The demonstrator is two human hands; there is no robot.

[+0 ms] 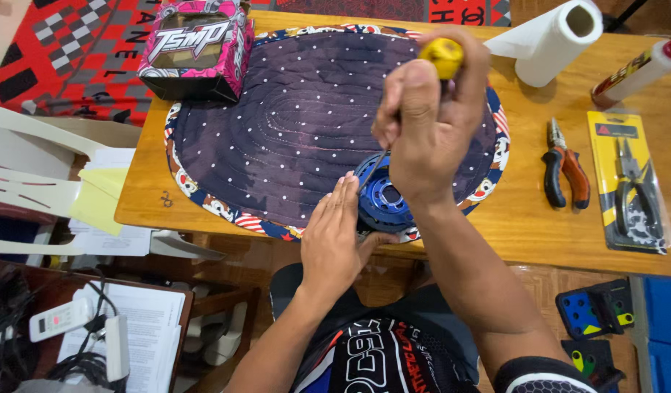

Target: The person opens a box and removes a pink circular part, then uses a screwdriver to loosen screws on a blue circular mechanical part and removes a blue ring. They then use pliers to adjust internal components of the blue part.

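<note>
A round blue part with holes (383, 198) lies on the near edge of a dark dotted quilted mat (299, 124). My left hand (335, 233) rests flat against its left side, fingers pressed together and pointing away from me. My right hand (430, 116) is closed around a screwdriver with a yellow handle (441, 55). The thin metal shaft (374, 169) slants down and meets the top left of the blue part.
On the wooden table (539, 211) stand a pink and black box (198, 48) at the back left, a paper towel roll (561, 36), a tube (634, 73), orange-handled pliers (565, 171) and packaged pliers (630, 185) at the right. White chairs stand left.
</note>
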